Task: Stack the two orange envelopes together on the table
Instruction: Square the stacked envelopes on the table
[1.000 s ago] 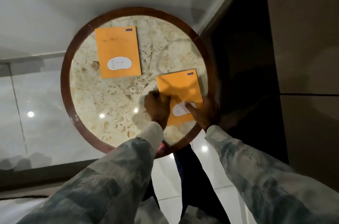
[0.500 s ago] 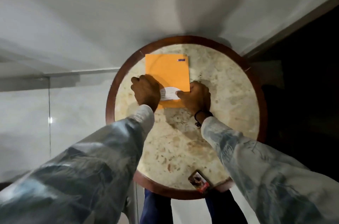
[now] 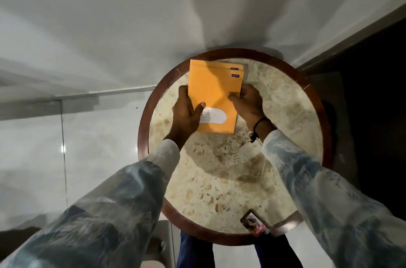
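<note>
Two orange envelopes lie one over the other at the far left of the round marble table (image 3: 274, 114). The top envelope (image 3: 214, 96) shows a white oval label and a small blue mark at its far right corner. Only a thin strip of the bottom envelope (image 3: 211, 63) sticks out beyond its far edge. My left hand (image 3: 185, 111) holds the top envelope's left edge, thumb beside the label. My right hand (image 3: 247, 104) grips its right edge, thumb on the orange face.
The table has a dark wooden rim (image 3: 144, 127). A small dark card or packet (image 3: 254, 225) lies at the table's near edge. A white wall stands behind the table, a dark panel to the right, glossy pale floor to the left.
The envelope held in both hands has travelled from the table's near right side to the far left and now lies over the other envelope. My view has shifted with it.
</note>
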### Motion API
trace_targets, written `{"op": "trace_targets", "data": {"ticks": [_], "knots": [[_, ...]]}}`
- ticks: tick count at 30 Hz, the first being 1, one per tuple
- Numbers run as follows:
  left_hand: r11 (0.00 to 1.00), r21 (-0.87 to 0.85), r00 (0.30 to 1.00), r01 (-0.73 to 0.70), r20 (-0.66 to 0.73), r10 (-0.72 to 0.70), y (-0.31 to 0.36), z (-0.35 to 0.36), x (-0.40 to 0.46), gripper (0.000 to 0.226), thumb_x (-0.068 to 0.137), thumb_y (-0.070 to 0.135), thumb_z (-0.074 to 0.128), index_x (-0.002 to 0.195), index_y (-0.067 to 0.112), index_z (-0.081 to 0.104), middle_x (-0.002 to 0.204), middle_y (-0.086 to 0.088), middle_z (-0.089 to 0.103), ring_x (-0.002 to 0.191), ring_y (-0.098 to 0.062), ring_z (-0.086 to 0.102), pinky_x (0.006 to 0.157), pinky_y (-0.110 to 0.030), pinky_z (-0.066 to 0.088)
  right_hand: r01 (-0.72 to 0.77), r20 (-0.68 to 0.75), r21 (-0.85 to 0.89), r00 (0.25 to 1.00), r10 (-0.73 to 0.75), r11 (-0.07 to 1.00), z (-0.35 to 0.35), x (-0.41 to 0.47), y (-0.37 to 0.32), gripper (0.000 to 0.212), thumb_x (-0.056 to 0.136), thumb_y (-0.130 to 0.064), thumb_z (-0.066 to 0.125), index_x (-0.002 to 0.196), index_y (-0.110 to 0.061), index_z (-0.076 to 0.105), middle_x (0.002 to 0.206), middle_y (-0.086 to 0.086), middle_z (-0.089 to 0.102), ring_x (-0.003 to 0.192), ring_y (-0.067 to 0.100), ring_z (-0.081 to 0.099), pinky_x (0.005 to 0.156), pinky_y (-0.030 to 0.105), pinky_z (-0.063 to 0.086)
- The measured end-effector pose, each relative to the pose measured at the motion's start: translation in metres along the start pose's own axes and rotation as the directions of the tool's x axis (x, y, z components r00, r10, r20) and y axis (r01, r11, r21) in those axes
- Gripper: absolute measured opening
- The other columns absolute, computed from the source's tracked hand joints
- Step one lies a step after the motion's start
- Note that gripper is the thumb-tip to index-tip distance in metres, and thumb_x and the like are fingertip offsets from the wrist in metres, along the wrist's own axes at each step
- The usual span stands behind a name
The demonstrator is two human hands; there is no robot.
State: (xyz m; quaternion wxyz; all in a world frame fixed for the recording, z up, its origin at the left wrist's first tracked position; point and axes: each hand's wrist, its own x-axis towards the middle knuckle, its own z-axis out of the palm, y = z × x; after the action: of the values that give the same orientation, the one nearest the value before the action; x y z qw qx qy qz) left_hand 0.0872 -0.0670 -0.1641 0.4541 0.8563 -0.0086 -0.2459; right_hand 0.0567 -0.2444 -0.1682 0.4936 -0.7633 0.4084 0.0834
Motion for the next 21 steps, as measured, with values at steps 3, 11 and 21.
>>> {"op": "trace_targets", "data": {"ticks": [3, 11, 21], "knots": [[0.993, -0.031, 0.989, -0.112, -0.096, 0.108, -0.006, 0.005, -0.015, 0.037, 0.100, 0.035, 0.055, 0.127, 0.021, 0.034, 0.119, -0.010, 0.062, 0.103, -0.037, 0.062, 0.090, -0.060, 0.053, 0.251, -0.204, 0.089, 0.952, -0.229, 0.964, -0.002, -0.023, 0.002, 0.032, 0.088, -0.011, 0.075, 0.116, -0.006, 0.062, 0.119, 0.014, 0.069, 0.095, 0.013, 0.069, 0.079, 0.026, 0.061], [0.986, 0.148, 0.985, -0.072, -0.143, 0.094, -0.025, 0.010, -0.034, 0.031, 0.106, 0.034, 0.045, 0.123, 0.009, 0.037, 0.108, 0.003, 0.056, 0.101, -0.012, 0.054, 0.110, -0.043, 0.029, 0.512, -0.283, -0.095, 0.808, -0.517, 0.853, 0.001, -0.062, 0.025, 0.029, 0.091, -0.010, 0.076, 0.114, 0.001, 0.062, 0.108, 0.015, 0.065, 0.095, 0.026, 0.065, 0.082, 0.039, 0.061], [0.940, 0.258, 0.967, 0.222, -0.180, -0.179, -0.015, 0.002, -0.008, 0.053, 0.090, 0.037, 0.073, 0.128, 0.002, 0.060, 0.128, -0.019, 0.056, 0.119, -0.041, 0.057, 0.104, -0.053, 0.048, 0.085, -0.035, -0.280, 0.994, -0.099, 0.956, 0.017, -0.013, 0.006, 0.032, 0.092, -0.028, 0.070, 0.105, 0.000, 0.065, 0.114, 0.018, 0.068, 0.107, 0.039, 0.062, 0.075, 0.033, 0.038]]}}
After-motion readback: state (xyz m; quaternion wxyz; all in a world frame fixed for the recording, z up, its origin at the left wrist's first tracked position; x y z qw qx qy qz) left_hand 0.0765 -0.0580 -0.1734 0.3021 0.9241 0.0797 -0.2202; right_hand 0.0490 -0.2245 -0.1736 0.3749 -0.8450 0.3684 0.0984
